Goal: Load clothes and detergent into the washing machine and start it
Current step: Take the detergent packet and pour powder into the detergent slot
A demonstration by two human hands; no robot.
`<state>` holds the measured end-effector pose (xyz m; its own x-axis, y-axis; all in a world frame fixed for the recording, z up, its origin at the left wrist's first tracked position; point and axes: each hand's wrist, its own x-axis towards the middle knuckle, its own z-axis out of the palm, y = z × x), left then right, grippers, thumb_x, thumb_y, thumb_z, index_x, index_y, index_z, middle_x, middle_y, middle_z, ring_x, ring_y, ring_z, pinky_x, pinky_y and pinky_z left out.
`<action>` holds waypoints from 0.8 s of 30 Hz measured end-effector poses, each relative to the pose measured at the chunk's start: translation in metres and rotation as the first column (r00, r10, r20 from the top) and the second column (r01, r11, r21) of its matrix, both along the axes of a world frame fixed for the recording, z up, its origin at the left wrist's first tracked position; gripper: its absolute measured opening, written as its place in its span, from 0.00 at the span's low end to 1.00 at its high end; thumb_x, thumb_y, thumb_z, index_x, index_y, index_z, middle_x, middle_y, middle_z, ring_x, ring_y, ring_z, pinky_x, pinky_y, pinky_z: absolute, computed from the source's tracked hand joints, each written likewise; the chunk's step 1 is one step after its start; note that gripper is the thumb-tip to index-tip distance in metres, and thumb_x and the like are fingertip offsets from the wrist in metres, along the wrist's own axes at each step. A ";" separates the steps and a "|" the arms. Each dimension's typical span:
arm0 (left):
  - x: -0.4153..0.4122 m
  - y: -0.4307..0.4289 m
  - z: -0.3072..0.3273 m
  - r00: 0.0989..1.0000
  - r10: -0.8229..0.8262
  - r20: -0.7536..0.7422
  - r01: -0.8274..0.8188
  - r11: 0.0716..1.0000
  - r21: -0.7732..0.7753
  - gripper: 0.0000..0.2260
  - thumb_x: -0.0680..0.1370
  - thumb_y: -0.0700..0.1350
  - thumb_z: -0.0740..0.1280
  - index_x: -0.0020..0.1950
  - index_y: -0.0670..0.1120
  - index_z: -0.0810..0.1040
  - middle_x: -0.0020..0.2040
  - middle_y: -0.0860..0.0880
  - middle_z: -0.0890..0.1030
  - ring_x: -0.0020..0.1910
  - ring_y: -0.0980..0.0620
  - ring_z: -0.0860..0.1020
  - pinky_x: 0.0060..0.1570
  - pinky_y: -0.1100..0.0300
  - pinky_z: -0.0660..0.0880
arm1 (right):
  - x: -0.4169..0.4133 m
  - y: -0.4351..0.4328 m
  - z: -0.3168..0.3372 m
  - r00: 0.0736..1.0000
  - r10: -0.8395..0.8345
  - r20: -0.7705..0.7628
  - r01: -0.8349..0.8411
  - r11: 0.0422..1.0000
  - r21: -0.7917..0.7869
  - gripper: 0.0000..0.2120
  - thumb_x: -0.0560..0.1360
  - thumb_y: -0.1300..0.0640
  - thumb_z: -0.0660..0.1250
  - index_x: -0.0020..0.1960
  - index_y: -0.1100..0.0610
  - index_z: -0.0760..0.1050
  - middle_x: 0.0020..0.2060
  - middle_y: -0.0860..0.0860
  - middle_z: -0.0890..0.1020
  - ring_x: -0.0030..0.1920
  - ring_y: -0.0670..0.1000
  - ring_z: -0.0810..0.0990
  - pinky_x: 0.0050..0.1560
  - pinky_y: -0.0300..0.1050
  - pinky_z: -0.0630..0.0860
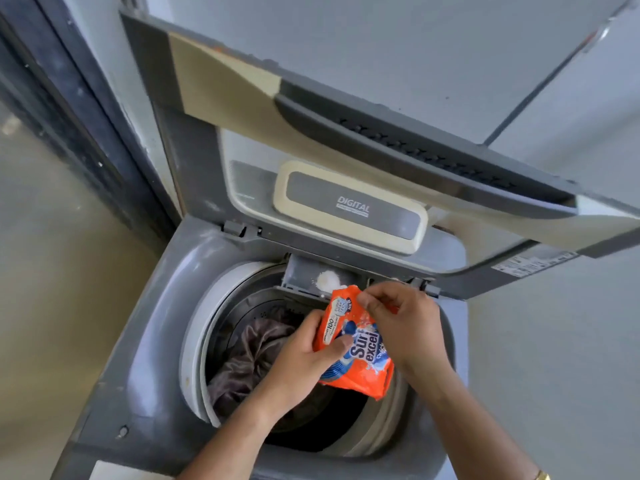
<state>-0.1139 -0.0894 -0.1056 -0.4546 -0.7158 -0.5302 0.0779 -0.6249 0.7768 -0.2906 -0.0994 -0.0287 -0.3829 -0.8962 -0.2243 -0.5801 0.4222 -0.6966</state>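
A grey top-loading washing machine [152, 327] stands open, its lid [398, 140] raised against the wall. Dark brownish clothes [252, 362] lie in the drum. Both hands hold an orange detergent packet [360, 344] over the drum: my left hand [304, 355] grips its lower left side, and my right hand [405, 327] pinches its top edge. The packet's top points at the pulled-out detergent drawer [304, 275] at the drum's back rim, where a small heap of white powder [329, 280] lies.
A dark door frame [79, 133] runs down the left beside the machine. Pale grey wall [554, 341] fills the right and back. The machine's control panel [353, 206] with a "DIGITAL" label sits behind the drum opening.
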 end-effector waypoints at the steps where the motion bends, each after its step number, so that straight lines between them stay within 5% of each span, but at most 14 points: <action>1: 0.002 0.002 0.006 0.999 -0.020 0.026 0.021 0.999 -0.046 0.18 0.81 0.51 0.77 0.68 0.49 0.80 0.62 0.51 0.91 0.61 0.51 0.90 0.60 0.56 0.87 | -0.001 0.008 0.004 1.000 -0.006 0.031 0.007 0.999 -0.035 0.06 0.80 0.54 0.78 0.45 0.45 0.88 0.41 0.41 0.88 0.42 0.44 0.87 0.45 0.46 0.84; 6: -0.006 0.017 0.052 0.988 -0.079 0.133 0.113 0.954 -0.279 0.23 0.77 0.52 0.79 0.70 0.55 0.79 0.63 0.54 0.90 0.62 0.53 0.89 0.66 0.50 0.87 | -0.026 0.061 0.038 0.996 0.059 0.067 -0.037 0.955 -0.294 0.07 0.78 0.55 0.80 0.48 0.43 0.86 0.43 0.39 0.87 0.46 0.48 0.86 0.47 0.54 0.83; 11: -0.060 0.056 0.128 0.979 -0.158 0.130 0.202 0.854 -0.479 0.23 0.76 0.58 0.83 0.69 0.63 0.81 0.65 0.53 0.88 0.63 0.49 0.88 0.64 0.56 0.85 | -0.084 0.142 0.102 0.996 0.008 -0.093 -0.056 0.850 -0.524 0.03 0.77 0.47 0.77 0.46 0.44 0.86 0.40 0.36 0.83 0.45 0.46 0.81 0.46 0.39 0.75; 15: -0.135 0.107 0.172 0.954 -0.287 0.089 0.292 0.812 -0.506 0.32 0.66 0.69 0.86 0.67 0.64 0.83 0.64 0.48 0.90 0.62 0.46 0.89 0.65 0.50 0.86 | -0.145 0.225 0.156 0.981 -0.129 -0.144 0.013 0.788 -0.616 0.05 0.78 0.46 0.77 0.46 0.47 0.87 0.40 0.35 0.83 0.44 0.45 0.80 0.45 0.36 0.74; 18: -0.209 0.162 0.206 0.909 -0.416 0.015 0.360 0.769 -0.528 0.33 0.57 0.72 0.88 0.60 0.72 0.85 0.61 0.51 0.92 0.59 0.50 0.91 0.59 0.58 0.88 | -0.196 0.298 0.199 0.948 -0.253 -0.194 0.061 0.741 -0.669 0.06 0.78 0.49 0.78 0.45 0.49 0.87 0.39 0.30 0.79 0.42 0.40 0.77 0.47 0.34 0.72; 21: -0.269 0.204 0.226 0.852 -0.522 -0.035 0.415 0.716 -0.562 0.26 0.63 0.57 0.88 0.57 0.73 0.87 0.59 0.51 0.92 0.57 0.51 0.92 0.53 0.63 0.87 | -0.236 0.354 0.230 0.896 -0.367 -0.248 0.109 0.725 -0.681 0.05 0.77 0.48 0.76 0.45 0.48 0.87 0.37 0.36 0.80 0.41 0.42 0.78 0.44 0.41 0.75; 24: -0.352 0.278 0.258 0.743 -0.667 -0.053 0.497 0.602 -0.625 0.24 0.70 0.47 0.83 0.63 0.64 0.87 0.61 0.46 0.92 0.58 0.47 0.92 0.54 0.59 0.88 | -0.284 0.451 0.267 0.786 -0.547 -0.286 0.191 0.656 -0.730 0.05 0.76 0.49 0.75 0.44 0.49 0.88 0.37 0.42 0.83 0.41 0.45 0.79 0.43 0.51 0.78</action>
<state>-0.4658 0.1889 0.1522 -0.9312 -0.3598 0.0588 0.0965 -0.0877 0.9915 -0.5742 0.3512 0.2384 -0.6041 -0.4951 0.6244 -0.7847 0.2331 -0.5744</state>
